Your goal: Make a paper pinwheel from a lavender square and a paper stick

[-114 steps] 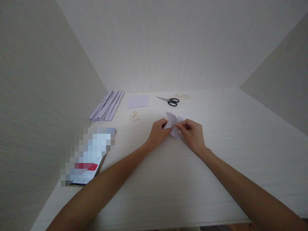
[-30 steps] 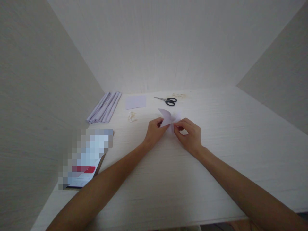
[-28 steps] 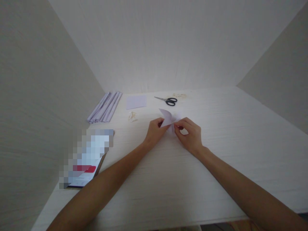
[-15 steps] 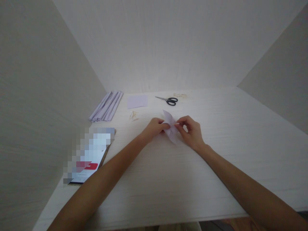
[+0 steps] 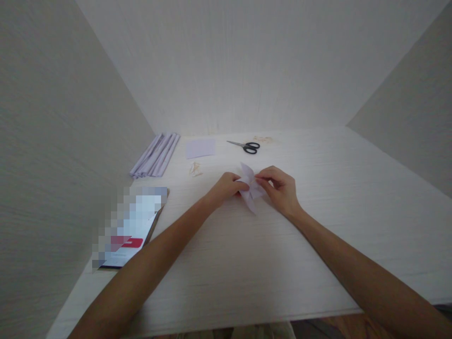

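A pale lilac paper pinwheel (image 5: 249,200) with pointed, curved blades is held up just above the table between my two hands. My left hand (image 5: 229,186) is closed on its left side, the thumb pressed over the paper near the middle. From the right, my right hand (image 5: 280,186) pinches with thumb and forefinger close to the pinwheel's centre. Whether a small piece is also between those fingertips I cannot tell, as they hide it.
Black-handled scissors (image 5: 249,147) lie beyond my hands, beside a small pile of thin bits (image 5: 263,140). A lilac paper square (image 5: 200,148), small thin sticks (image 5: 195,169), rolled lilac papers (image 5: 155,155) and a lit tablet-like screen (image 5: 136,242) are to the left. Walls (image 5: 226,66) enclose the table (image 5: 247,278).
My right fingertips have shifted slightly left and up against the pinwheel's centre. The pinwheel has turned a little, its right blade showing more below my right fingers.
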Action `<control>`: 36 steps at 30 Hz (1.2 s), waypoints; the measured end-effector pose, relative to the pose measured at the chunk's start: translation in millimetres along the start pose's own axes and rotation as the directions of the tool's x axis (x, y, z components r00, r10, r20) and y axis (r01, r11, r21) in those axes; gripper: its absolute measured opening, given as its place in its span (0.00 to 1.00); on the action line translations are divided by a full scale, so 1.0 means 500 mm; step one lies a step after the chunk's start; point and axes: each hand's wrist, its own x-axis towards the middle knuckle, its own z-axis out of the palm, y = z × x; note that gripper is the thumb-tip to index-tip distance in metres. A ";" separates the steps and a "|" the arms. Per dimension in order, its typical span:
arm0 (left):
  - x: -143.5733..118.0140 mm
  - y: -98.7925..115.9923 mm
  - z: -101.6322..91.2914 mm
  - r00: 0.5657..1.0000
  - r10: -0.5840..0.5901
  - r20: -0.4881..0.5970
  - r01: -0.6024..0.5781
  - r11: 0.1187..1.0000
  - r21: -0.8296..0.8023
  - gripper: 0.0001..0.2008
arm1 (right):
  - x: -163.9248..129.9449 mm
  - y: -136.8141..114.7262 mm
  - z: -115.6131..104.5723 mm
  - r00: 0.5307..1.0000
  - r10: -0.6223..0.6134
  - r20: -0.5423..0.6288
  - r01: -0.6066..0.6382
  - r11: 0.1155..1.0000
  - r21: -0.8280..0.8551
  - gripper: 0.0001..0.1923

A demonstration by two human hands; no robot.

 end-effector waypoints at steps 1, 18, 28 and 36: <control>0.000 -0.001 0.000 1.000 0.007 0.003 -0.007 1.000 0.012 0.04 | 0.000 0.000 0.001 1.000 0.005 -0.001 -0.005 1.000 0.007 0.03; 0.001 -0.001 0.001 1.000 -0.007 0.012 0.007 0.999 0.044 0.06 | -0.003 -0.005 0.004 0.996 0.093 -0.016 -0.094 0.994 -0.050 0.03; 0.004 -0.001 0.000 1.000 -0.012 0.021 0.012 0.999 0.039 0.07 | -0.001 -0.008 0.002 0.997 0.068 0.036 -0.065 0.995 -0.079 0.03; -0.002 0.004 0.001 0.999 -0.031 0.015 0.031 0.999 0.045 0.07 | -0.001 -0.014 0.002 0.996 0.070 0.048 -0.064 0.991 -0.121 0.03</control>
